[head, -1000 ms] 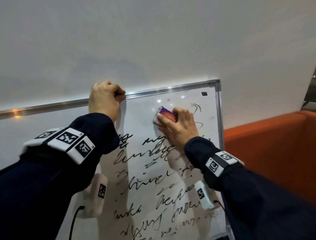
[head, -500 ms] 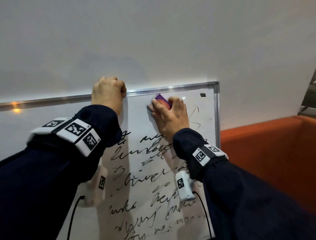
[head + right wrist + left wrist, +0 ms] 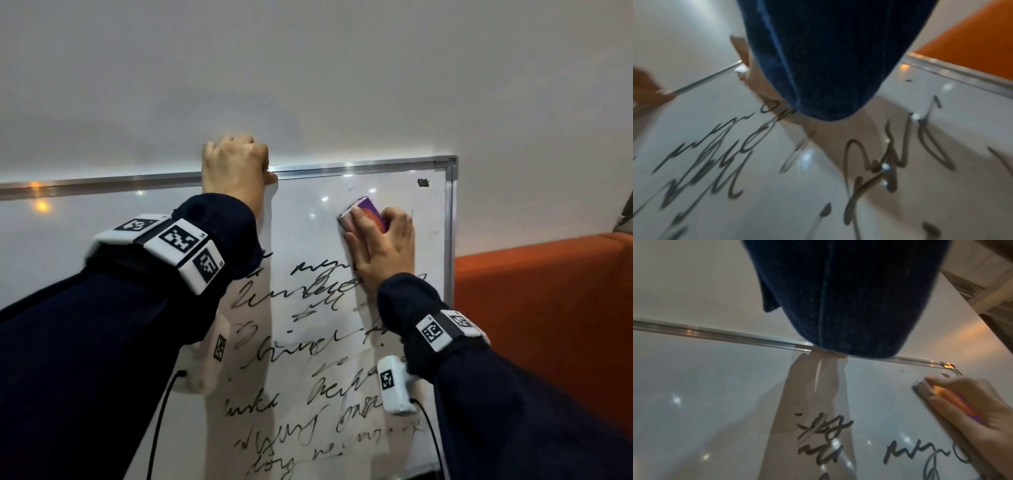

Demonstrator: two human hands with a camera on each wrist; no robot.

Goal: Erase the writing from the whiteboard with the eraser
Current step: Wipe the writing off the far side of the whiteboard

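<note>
**Eraser pressed high on the board**

The right hand [image 3: 382,250] holds the purple-and-orange eraser [image 3: 365,216] flat against the whiteboard [image 3: 308,212], fingers curled round it, near the upper right corner; black writing [image 3: 318,342] lies below; the left hand [image 3: 234,168] grips the board's top frame, fingers curled over it.

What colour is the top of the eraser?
Purple with orange on the eraser, best seen in the head view.
</note>
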